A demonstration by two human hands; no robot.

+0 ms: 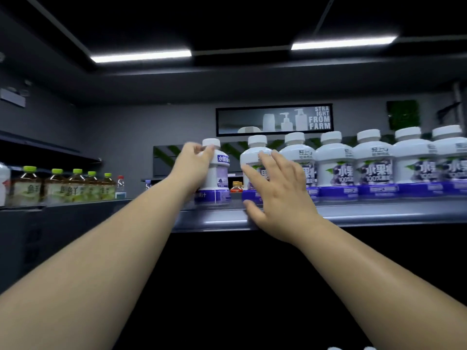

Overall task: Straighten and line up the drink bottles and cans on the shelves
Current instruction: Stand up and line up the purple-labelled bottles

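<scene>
Now our left hand (195, 157) grips the mis-turned end juice bottle (217, 174), right hand (275, 190) open against its right-side neighbour bottle (254, 155); next we'd likely twist the label frontward.

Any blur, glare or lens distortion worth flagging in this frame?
Head view: soft throughout; the left hand, gripping the leftmost white bottle, and the right hand are motion-smeared; the ceiling light strips clip to white; labels on the other white bottles smear toward the right edge; below the shelf is near black.
</scene>
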